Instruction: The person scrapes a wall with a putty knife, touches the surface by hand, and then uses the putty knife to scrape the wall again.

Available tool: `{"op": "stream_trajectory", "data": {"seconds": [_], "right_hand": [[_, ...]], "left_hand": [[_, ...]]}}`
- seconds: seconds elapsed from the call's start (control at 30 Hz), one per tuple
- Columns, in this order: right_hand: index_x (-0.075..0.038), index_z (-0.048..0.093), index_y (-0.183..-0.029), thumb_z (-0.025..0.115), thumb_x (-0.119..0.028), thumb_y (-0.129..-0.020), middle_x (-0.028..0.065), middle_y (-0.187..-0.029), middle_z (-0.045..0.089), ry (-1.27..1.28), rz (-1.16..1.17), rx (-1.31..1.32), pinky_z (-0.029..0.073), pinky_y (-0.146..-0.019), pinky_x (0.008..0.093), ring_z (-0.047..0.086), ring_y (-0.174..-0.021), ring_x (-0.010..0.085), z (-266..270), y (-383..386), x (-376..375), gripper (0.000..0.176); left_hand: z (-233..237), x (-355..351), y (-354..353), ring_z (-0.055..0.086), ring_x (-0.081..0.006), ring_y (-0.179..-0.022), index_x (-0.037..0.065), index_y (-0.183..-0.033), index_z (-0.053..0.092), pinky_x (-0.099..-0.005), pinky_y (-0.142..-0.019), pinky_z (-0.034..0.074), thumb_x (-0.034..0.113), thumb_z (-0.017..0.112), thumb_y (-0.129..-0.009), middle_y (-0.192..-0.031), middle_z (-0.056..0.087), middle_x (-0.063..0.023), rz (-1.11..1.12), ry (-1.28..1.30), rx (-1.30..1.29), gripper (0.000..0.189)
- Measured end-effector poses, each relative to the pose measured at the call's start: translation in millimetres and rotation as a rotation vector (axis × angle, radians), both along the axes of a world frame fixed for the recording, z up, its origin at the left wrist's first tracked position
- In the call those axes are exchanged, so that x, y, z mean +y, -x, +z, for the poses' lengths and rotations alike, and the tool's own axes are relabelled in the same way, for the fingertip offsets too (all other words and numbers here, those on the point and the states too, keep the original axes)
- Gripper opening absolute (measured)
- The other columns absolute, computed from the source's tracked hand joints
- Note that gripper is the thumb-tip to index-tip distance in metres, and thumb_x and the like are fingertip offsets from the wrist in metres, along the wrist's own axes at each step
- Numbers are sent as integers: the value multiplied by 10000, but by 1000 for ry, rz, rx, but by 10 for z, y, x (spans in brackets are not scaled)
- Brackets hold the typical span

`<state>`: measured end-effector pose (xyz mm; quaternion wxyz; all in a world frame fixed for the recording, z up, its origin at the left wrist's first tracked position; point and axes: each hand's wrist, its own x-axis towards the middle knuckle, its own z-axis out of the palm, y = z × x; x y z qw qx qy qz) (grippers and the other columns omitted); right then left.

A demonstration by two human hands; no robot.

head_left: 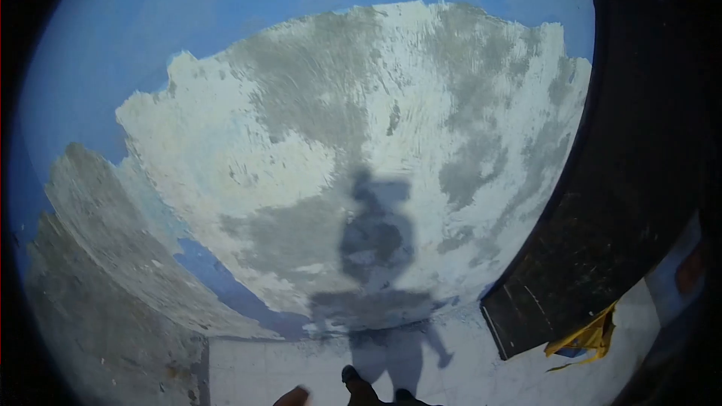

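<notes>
Only a small blurred part of my left hand shows at the bottom edge, left of the middle. Its fingers are too cut off to read, and whatever it may hold is hidden. Out of frame is my right hand. Close by, a dark-tipped shape, perhaps a shoe, pokes up from the bottom edge. Ahead stands a wall with blue paint around a large, rough white and grey patch. My shadow falls on its lower middle and on the floor.
A tall dark panel, perhaps a door, stands at the right. By its foot lies a crumpled yellow piece, maybe cloth or plastic. Bare grey wall runs along the lower left. Pale floor meets the wall below.
</notes>
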<state>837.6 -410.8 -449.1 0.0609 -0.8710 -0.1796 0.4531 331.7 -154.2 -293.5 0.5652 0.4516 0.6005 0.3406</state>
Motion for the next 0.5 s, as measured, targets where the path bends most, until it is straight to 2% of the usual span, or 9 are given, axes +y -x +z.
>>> {"op": "stream_trajectory", "data": {"seconds": [0.03, 0.1, 0.3, 0.4, 0.47, 0.5], "right_hand": [[30, 714, -844, 571, -516, -889, 217, -814, 721, -5, -6, 15, 563, -729, 494, 717, -811, 369, -7, 18, -1, 566], [24, 714, -847, 571, -519, -889, 207, -810, 722, -8, -20, 44, 565, -718, 483, 718, -803, 355, -35, 74, 50, 564], [9, 715, -857, 570, -528, -889, 176, -800, 725, 4, 75, 84, 569, -686, 451, 722, -779, 315, -297, 176, 266, 557], [1, 716, -862, 570, -532, -889, 161, -794, 726, -37, 349, 116, 571, -669, 435, 724, -767, 295, -599, 340, 872, 554], [-6, 684, -758, 537, -570, -917, 149, -650, 676, -43, 695, 225, 567, -630, 436, 697, -628, 271, -524, 524, 1621, 604], [-5, 679, -712, 486, -625, -928, 143, -610, 672, -179, 831, 204, 578, -613, 448, 686, -560, 295, -488, 633, 1924, 685]], "left_hand": [[-44, -232, 107, 540, -285, -1297, 149, -1465, 412, -465, -1121, 425, 416, 602, -1006, -1430, 534, -137, 57, -26, 163, 564], [-46, -541, 190, 549, -283, -1269, 139, -1425, 440, -462, -1100, 435, 430, 608, -998, -1395, 548, -140, 158, -25, 281, 544], [-93, -1163, 302, 577, -278, -1185, 108, -1307, 524, -453, -1040, 463, 473, 628, -975, -1288, 589, -151, 348, 32, 420, 505], [-145, -1492, 352, 591, -275, -1144, 92, -1248, 567, -448, -1010, 478, 495, 638, -963, -1235, 610, -157, 400, 78, 458, 498], [-175, -1756, 387, 600, -273, -1116, 82, -1208, 595, -446, -990, 487, 509, 645, -956, -1200, 624, -161, 431, 93, 479, 499], [-209, -1913, 409, 605, -272, -1102, 77, -1188, 609, -444, -980, 492, 517, 648, -952, -1182, 631, -162, 442, 95, 491, 501]]}}
